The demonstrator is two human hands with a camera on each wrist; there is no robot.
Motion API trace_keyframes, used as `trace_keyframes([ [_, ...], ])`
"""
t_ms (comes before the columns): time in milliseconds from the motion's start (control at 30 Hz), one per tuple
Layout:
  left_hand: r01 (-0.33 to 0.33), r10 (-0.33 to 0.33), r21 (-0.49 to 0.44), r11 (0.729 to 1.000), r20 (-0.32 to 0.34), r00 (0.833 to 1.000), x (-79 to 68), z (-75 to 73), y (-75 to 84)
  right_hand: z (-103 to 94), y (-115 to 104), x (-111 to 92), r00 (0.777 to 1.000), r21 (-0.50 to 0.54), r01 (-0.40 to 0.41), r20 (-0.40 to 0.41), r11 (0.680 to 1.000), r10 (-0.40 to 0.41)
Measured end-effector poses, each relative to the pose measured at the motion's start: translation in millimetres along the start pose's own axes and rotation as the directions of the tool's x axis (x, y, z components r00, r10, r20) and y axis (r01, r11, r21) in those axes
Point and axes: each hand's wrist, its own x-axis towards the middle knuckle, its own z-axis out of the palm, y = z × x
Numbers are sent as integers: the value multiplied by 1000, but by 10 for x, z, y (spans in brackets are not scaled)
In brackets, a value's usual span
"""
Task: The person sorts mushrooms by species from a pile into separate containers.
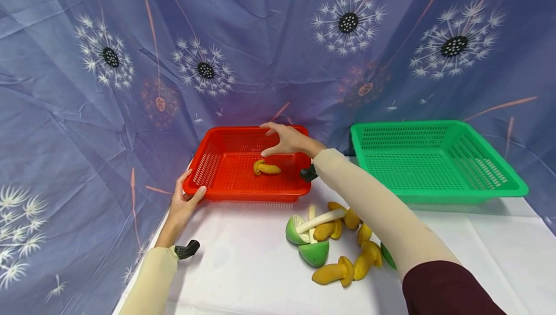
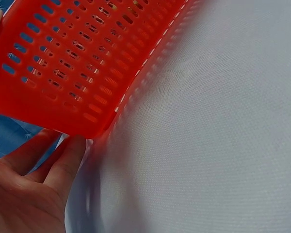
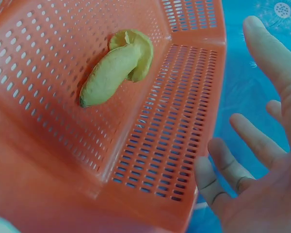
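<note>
A red plastic basket (image 1: 243, 192) stands on the white table, with one yellow-brown toy mushroom (image 1: 268, 169) lying on its floor. My left hand (image 1: 179, 209) grips the basket's front left corner, fingers along its side and thumb at the front rim. In the left wrist view, the fingertips (image 2: 72, 145) touch the basket's lower corner. Over the right part of the basket hangs my right hand (image 1: 284, 140), thumb and fingers spread and nothing held. Seen from the right wrist, its fingers (image 3: 228, 165) are apart from the mushroom (image 3: 111, 73), near the basket's rim.
A green basket (image 1: 438, 193) stands at the back right. In front, several yellow-brown mushrooms (image 1: 332, 273) lie near green-capped, white-stemmed toy mushrooms (image 1: 314, 253), partly hidden by my right arm. Blue cloth (image 1: 260, 54) with a dandelion print hangs behind the table (image 1: 243, 257).
</note>
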Motion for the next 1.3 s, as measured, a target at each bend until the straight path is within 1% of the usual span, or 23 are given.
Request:
trace_keyframes([
  [133,5,-5,-2,1000,-3,1000,-9,5,-19,-51,19,-110,998,-9,47,-37,999,-47],
  [300,7,-7,-9,1000,4,1000,-18,-24,-26,-160,-27,-368,994,17,93,-58,996,-92],
  [567,2,-2,-8,1000,7,1000,-49,-66,0,-254,-45,-902,987,55,138,-87,989,-133],
  [733,2,-2,-3,1000,17,1000,-52,-54,-8,-262,-16,-1299,987,85,146,-76,986,-140],
  [800,5,-5,-3,1000,17,1000,-48,-49,-11,-253,13,-1458,988,99,143,-65,985,-137],
  [967,10,-10,-10,1000,1,1000,-32,-35,-3,-185,123,-1821,990,86,127,-72,988,-121],
  [1167,2,-2,-19,1000,1,1000,-29,-6,16,-18,234,-2197,994,28,81,-70,996,-79],
  [1300,3,-3,-21,1000,10,1000,-31,16,17,113,326,-2395,997,-20,54,-47,998,-55],
])
